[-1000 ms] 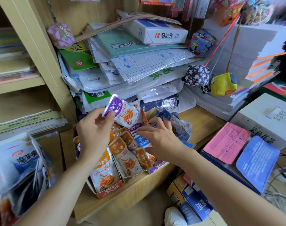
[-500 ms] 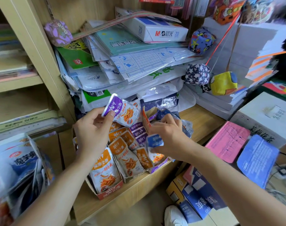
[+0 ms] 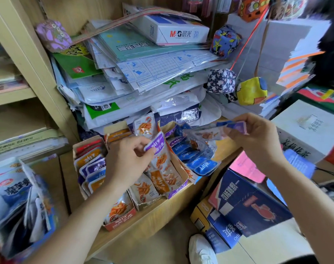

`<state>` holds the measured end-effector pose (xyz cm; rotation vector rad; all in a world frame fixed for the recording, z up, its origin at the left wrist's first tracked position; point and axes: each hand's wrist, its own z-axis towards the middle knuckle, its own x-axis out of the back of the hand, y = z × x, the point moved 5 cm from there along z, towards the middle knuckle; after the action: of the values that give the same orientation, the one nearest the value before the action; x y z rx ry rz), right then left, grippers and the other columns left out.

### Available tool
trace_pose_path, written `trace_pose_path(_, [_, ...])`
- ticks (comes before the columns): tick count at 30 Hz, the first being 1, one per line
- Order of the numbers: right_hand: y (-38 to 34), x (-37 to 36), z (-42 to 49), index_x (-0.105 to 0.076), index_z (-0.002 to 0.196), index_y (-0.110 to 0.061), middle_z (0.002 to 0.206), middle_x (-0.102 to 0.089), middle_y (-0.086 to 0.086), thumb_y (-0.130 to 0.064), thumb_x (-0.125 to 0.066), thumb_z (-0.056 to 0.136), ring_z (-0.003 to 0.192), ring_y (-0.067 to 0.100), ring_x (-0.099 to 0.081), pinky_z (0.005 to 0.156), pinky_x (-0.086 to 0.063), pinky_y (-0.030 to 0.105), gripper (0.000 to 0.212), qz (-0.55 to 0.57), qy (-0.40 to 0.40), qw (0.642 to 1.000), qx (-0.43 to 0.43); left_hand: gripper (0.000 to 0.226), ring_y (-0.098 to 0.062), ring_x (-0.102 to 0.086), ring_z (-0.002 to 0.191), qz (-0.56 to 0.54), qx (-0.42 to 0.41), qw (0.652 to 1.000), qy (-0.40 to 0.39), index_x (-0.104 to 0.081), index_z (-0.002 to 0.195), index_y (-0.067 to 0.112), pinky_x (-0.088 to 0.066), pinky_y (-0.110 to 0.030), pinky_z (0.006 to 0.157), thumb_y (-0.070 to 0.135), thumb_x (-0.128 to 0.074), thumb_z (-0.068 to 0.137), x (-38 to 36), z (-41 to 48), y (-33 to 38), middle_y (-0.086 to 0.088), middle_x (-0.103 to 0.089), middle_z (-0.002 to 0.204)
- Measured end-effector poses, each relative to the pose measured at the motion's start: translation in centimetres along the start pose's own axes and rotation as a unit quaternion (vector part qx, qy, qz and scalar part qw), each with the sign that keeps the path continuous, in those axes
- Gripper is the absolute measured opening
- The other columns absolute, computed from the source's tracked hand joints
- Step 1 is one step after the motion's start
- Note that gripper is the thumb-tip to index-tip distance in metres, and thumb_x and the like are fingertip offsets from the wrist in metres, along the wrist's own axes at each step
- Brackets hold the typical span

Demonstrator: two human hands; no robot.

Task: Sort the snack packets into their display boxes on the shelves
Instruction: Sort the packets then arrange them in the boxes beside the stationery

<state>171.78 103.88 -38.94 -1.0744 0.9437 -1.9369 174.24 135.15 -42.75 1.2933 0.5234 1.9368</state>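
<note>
left hand pinches purple packet; right hand grips blurred packets.

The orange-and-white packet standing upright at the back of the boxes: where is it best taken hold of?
Pinch the top seal of the orange-and-white packet, coming from above and in front. It stands taller than its neighbours, so that flat edge is free, while the paper stack sits close behind it.

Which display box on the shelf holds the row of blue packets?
The rightmost display box, below the right hand: blue packets fill it, whereas the other boxes show mainly orange and purple ones.
</note>
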Motion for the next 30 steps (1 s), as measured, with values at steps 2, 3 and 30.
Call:
trace_pose_path(2, [0.1,0.3,0.0,-0.07,0.082,-0.022,0.078,-0.073,-0.006,-0.01,-0.082,0.081,0.065,0.007,-0.064,0.061,-0.05,0.02,0.017,0.002,0.036,0.999,0.001,0.013,-0.001,-0.063,0.066,0.076,0.002,0.995,-0.057,-0.077,0.089,0.029,-0.053,-0.029,0.06,0.04,-0.08,0.081,-1.3,-0.2,0.4,0.02,-0.068,0.07])
trace_pose_path(3, [0.1,0.3,0.0,-0.07,0.082,-0.02,0.078,-0.073,-0.005,-0.012,-0.081,0.082,0.065,0.008,-0.064,0.059,-0.05,0.021,0.014,-0.009,0.045,0.999,0.004,0.016,-0.004,-0.06,0.07,0.121,-0.004,0.99,-0.076,-0.077,0.089,0.029,-0.051,-0.03,0.067,0.043,-0.08,0.081,-1.9,-0.3,0.6,0.021,-0.065,0.068])
trace_pose_path(30, [2.2,-6.0,-0.7,-0.072,0.099,-0.013,0.078,-0.07,-0.001,-0.021,-0.074,0.09,0.066,0.017,-0.059,0.059,-0.045,0.03,0.011,-0.171,0.007,0.982,0.084,0.032,-0.022,-0.041,0.114,0.204,0.001,0.978,-0.047,-0.073,0.104,0.047,-0.022,-0.036,0.082,0.066,-0.071,0.078,-6.6,5.2,1.0,0.018,-0.06,0.116])
